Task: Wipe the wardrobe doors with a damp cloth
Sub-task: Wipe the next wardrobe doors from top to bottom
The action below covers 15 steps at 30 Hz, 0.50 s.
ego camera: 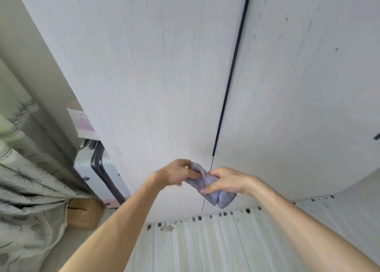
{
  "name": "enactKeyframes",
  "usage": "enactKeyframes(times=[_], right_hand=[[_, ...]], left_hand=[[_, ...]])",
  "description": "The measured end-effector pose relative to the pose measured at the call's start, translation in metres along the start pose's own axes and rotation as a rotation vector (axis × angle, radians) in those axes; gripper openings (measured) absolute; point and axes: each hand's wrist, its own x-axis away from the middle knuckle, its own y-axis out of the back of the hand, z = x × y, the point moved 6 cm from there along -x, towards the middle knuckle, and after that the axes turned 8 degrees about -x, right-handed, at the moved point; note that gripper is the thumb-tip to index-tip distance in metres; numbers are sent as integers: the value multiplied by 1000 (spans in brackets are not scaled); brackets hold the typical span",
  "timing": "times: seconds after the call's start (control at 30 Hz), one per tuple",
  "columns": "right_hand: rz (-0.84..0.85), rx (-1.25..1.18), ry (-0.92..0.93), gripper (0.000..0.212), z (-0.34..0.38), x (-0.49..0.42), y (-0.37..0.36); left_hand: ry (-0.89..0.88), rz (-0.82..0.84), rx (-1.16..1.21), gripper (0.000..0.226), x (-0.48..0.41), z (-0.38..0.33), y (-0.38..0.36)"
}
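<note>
Two pale grey wardrobe doors fill the view: the left door (148, 76) and the right door (304, 90), split by a dark vertical gap. Low down, in front of that gap, a bunched lilac-blue cloth (211, 191) hangs between my hands. My left hand (176, 174) pinches its upper left end. My right hand (225, 181) grips its middle from the right, thumb curled under, and the loose end droops below it. Whether the cloth touches the doors is unclear.
A light suitcase (96, 168) with a dark band stands left of the wardrobe, under a pale pink box (82, 121). A cardboard box (84, 214) sits below it, beside a grey patterned curtain (24, 199). Striped white fabric (205, 243) with dark spots lies under my arms.
</note>
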Motion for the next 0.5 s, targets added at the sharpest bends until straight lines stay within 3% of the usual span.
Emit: enactKeyframes(times=[0.1,0.23,0.4,0.5], right_hand=[[-110,92,130,18,79,66,69],[-317,91,318,19,174,163,161],[-508,-10,596,10,266,266,242],[-633,54,822,23,322,315,271]], left_hand=[[-145,-96,-50,16,36,-105,51],[-371,-200,-62,13,94,-250,110],[-626,-429,-182,30,166,-392,168],[-736,-607,-206,31,210,-457,193]])
